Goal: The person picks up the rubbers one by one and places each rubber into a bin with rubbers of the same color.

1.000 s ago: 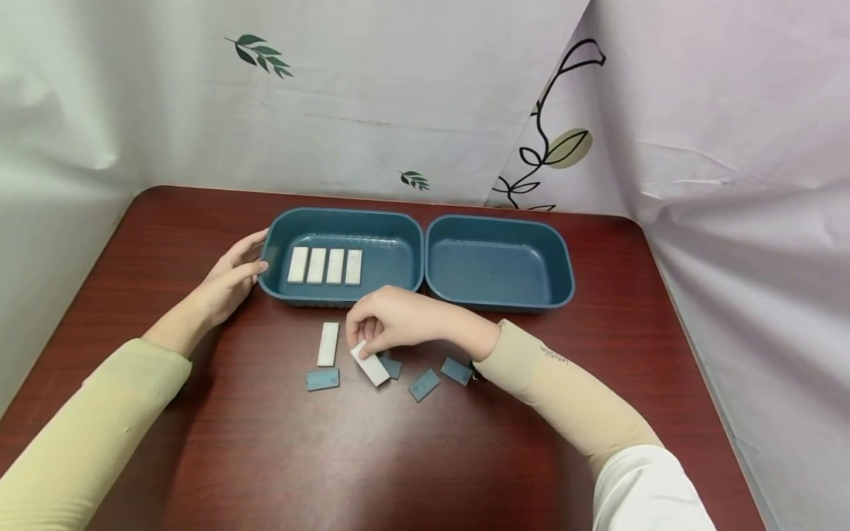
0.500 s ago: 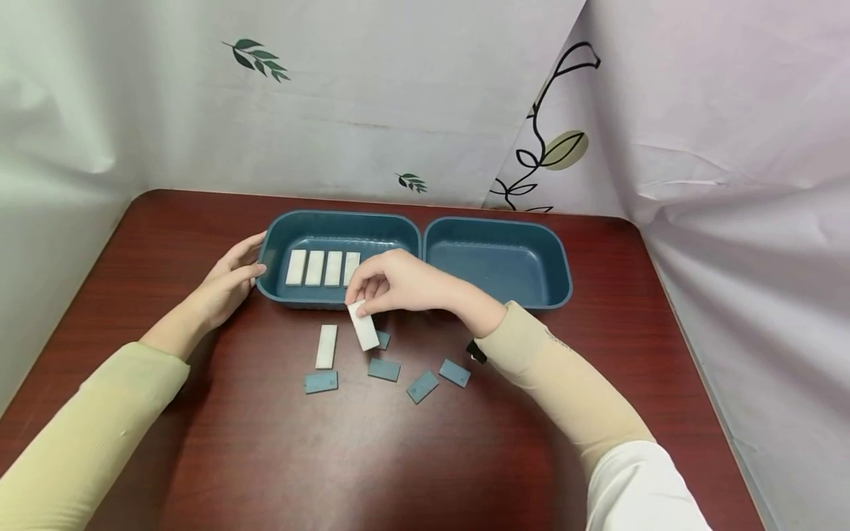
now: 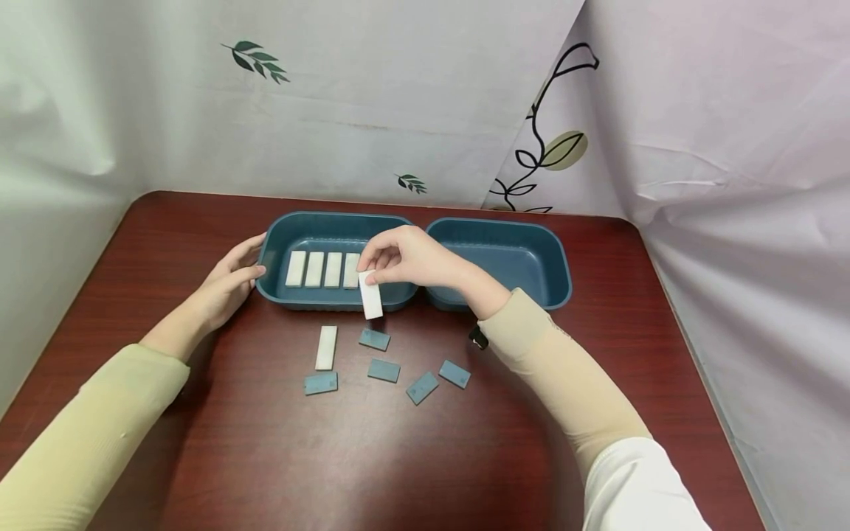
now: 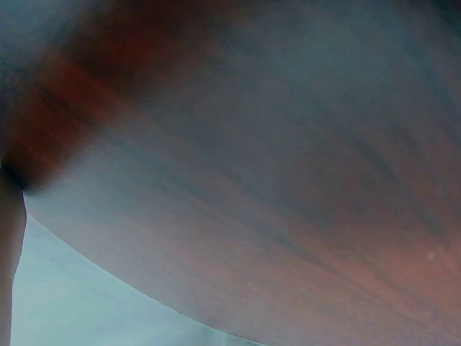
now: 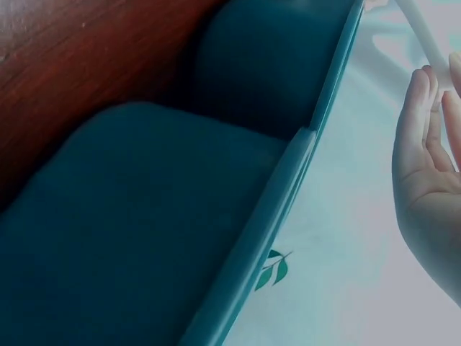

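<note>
In the head view my right hand (image 3: 415,254) pinches one end of a white rectangular block (image 3: 370,296) between thumb and fingers. The block hangs over the front rim of the left blue tray (image 3: 398,293). Inside that tray several white blocks (image 3: 333,270) lie in a row towards the left. My left hand (image 3: 229,284) rests against the tray's left end, its fingers along the outer wall and thumb near the rim. The right wrist view shows the right hand (image 5: 425,173) with the white block (image 5: 425,32) at its fingertips.
Right of the left tray stands a second blue tray (image 3: 511,258). On the table in front lie another white block (image 3: 326,348) and several blue-grey rectangular pieces (image 3: 384,370). A white curtain (image 3: 372,96) closes off the back. The left wrist view is blurred.
My right hand has lifted the white block off the table area and carried it up and away, to the left tray's front rim. The left hand stays at the tray's end.
</note>
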Tool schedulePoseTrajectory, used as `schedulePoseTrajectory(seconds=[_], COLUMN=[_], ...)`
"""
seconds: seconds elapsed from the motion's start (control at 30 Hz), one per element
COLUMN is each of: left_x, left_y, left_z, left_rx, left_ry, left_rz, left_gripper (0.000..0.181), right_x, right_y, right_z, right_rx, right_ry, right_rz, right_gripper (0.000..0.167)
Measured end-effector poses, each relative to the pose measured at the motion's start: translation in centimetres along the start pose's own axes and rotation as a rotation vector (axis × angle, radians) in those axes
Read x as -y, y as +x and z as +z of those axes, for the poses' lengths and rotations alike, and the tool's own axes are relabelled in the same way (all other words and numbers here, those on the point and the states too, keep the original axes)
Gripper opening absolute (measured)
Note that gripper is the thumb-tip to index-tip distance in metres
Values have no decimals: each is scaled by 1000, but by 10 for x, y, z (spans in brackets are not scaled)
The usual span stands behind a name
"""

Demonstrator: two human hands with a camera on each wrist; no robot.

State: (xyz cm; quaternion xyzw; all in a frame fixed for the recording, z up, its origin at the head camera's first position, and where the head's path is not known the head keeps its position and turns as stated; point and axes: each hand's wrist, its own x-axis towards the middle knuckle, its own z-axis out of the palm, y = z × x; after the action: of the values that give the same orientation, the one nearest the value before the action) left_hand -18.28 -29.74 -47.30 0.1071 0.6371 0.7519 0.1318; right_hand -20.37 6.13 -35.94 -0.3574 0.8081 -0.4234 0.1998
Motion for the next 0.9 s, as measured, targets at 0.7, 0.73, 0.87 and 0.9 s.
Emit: schedulePoseTrajectory(seconds=[0.7, 0.73, 0.87, 0.9], left_x=[0, 0, 0, 0], left_y=[1, 1, 2, 2], left_z=[1, 1, 0, 0], left_rx=[-7, -7, -9, -8], left_ry=[-15, -12, -5, -5], left_rz=[9, 9, 7, 6], left_gripper=[53, 53, 53, 53], right_x=[-32, -34, -39, -40], right_y=[16, 17, 19, 20], right_z=[-11, -11, -11, -12], right_rx=[-134, -136, -136, -135], right_ry=[102, 105, 104, 104], right_rz=[44, 51, 73, 78], right_gripper=[16, 16, 17, 17])
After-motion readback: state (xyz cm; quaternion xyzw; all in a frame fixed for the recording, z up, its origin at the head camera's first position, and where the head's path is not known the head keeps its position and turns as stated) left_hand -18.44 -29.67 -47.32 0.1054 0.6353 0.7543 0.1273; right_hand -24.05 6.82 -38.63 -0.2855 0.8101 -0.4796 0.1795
